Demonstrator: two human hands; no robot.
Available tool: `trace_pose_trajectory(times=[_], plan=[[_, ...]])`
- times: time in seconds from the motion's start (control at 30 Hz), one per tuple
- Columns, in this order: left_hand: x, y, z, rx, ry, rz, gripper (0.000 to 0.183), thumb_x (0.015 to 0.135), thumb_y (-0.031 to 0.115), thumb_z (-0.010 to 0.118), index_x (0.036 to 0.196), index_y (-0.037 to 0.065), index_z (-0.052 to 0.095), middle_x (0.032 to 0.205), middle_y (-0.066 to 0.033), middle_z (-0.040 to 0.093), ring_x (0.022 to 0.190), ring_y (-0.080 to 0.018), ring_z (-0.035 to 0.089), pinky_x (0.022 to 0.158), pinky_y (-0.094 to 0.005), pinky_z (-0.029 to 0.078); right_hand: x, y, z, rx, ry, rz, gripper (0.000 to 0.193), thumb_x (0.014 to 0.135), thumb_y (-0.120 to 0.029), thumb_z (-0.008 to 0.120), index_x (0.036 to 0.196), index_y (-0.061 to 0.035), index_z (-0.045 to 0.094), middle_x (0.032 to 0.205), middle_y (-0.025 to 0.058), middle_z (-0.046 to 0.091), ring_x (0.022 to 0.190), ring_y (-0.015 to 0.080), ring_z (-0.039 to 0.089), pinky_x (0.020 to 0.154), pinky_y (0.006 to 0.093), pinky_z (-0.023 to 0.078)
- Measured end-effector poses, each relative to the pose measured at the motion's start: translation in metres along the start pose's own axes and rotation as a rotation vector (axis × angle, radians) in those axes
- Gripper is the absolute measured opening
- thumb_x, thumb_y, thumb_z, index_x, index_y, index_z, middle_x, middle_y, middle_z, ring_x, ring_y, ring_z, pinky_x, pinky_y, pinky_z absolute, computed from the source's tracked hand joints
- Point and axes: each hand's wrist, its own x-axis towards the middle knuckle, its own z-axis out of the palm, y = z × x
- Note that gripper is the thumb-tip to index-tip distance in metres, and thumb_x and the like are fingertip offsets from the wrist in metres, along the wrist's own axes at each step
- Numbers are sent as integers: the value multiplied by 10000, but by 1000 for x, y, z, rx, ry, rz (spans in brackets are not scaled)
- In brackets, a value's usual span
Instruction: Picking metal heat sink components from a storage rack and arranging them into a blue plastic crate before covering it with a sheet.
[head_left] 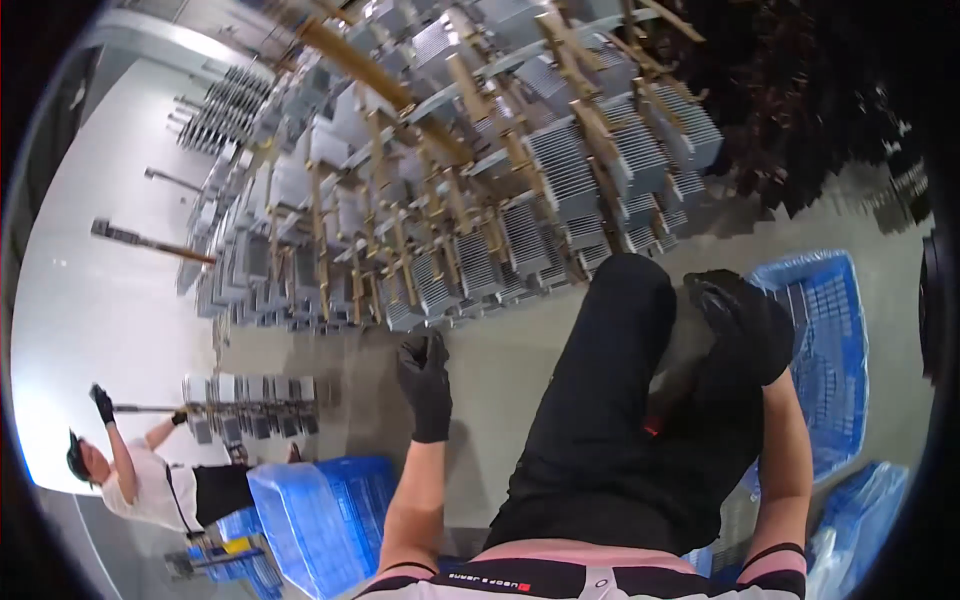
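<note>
My left hand (426, 392), in a black glove, reaches up just under the lowest row of finned metal heat sinks (404, 309) on a hanging rack. Its thumb and fingers look apart, and I see nothing held between them. My right hand (738, 318), also black-gloved, is beside my bent knee, close to a blue crate (850, 340) with a clear plastic liner. Its fingers blend into the dark trousers, so their grip and anything in them are hidden.
Long rows of heat sinks (570, 165) hang on brass-coloured bars (385, 80) above and ahead. A lined blue crate (330, 515) stands at the lower left. Nearby, a co-worker (150, 480) holds a bar of heat sinks (255, 405). Blue plastic wrapping (865, 520) lies at the lower right.
</note>
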Motion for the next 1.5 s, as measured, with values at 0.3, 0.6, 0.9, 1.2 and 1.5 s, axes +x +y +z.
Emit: trace_pose_trajectory(times=[0.3,0.6,0.9,1.2,1.5], plan=[[106,-33,-80,332,-65,-158,274,881,253,765,1002,76,594,829,-11,589,617,-95,486,542,-267,424,-11,33,26,59,-45,139,306,904,-48,609,1205,-1,647,1105,179,675,943,299,671,830,319,513],[164,-72,-80,401,-240,-251,209,902,240,705,1019,93,613,829,-28,613,717,-141,576,604,-314,460,-9,24,19,-446,3,-214,427,815,-22,629,1242,-22,624,1186,143,650,953,266,673,814,332,536],[135,-36,-40,308,-133,-564,342,914,205,675,1242,126,621,1026,-54,665,1002,-213,636,826,-395,548,-10,40,20,-286,-50,-137,384,861,62,528,1228,-18,610,1238,130,633,1027,289,653,865,318,523],[110,-81,-85,-337,-176,-492,254,991,202,548,1229,130,599,1118,-47,657,974,-192,644,820,-411,565,-7,30,12,-70,-108,95,306,929,-11,516,1220,-3,609,1111,151,673,955,265,676,824,293,509],[-32,-40,-64,-81,-305,-212,207,987,37,491,1183,26,556,1255,-66,567,1107,-185,564,898,-350,521,-33,11,19,-353,34,-160,389,914,-123,635,1287,-22,587,1024,150,697,917,250,685,829,347,517]])
